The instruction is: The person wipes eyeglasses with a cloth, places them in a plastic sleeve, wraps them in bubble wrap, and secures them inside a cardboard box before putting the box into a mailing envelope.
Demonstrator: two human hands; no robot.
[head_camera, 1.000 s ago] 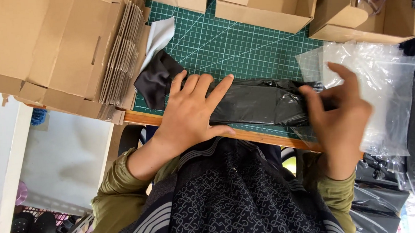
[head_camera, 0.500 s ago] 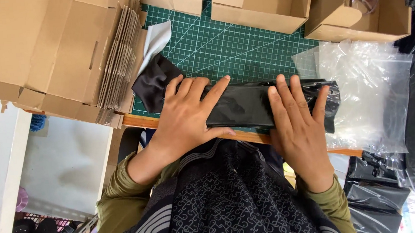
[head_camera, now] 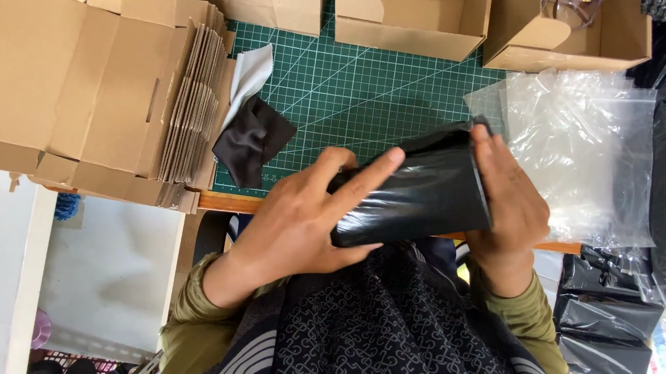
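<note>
Green cutting mat (head_camera: 357,84) covers my surface, with a stack of flat cartons (head_camera: 100,94) to one side, open boxes (head_camera: 407,18) of glasses along the far edge and clear bags (head_camera: 581,154) on the other side. I hold a black bag (head_camera: 416,197), folded short, lifted just off the near edge of the mat, between both hands. My left hand (head_camera: 296,221) wraps one end, its fingers (head_camera: 371,169) laid long across the top and the thumb underneath, closed on the plastic. My right hand (head_camera: 509,198) clamps the other end, fingers curled over the fold. To fold this well, I judge that I should keep the edges squared, press the air out flat and pinch the crease firmly so the slick plastic does not spring open.
</note>
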